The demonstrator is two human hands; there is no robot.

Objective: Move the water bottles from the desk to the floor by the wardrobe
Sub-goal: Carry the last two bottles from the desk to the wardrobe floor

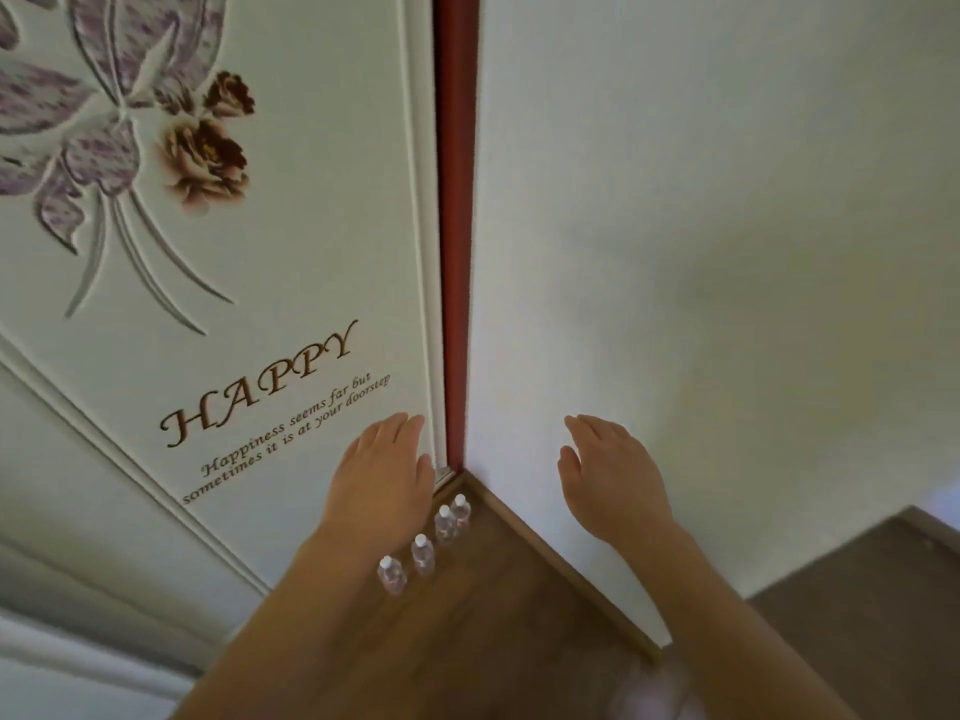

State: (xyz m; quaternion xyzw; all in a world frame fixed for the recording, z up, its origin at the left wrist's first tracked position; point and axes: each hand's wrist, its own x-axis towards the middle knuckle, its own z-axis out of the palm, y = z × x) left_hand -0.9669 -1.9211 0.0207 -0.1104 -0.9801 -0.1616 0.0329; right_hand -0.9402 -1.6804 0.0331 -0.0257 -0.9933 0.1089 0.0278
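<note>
Clear water bottles (422, 555), four on floor (519, 605) by wardrobe (311, 252), left hand (382, 475), right hand (608, 478), both empty, fingers straight.

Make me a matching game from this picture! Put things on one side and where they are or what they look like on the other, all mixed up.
Things
1. bottles
2. left hand
3. right hand
4. wardrobe door

Clues
A. open, in front of the plain white wall
B. standing in a row on the wooden floor
C. decorated with flowers and the word HAPPY
D. open, in front of the wardrobe door

Pairs: 1-B, 2-D, 3-A, 4-C
</note>
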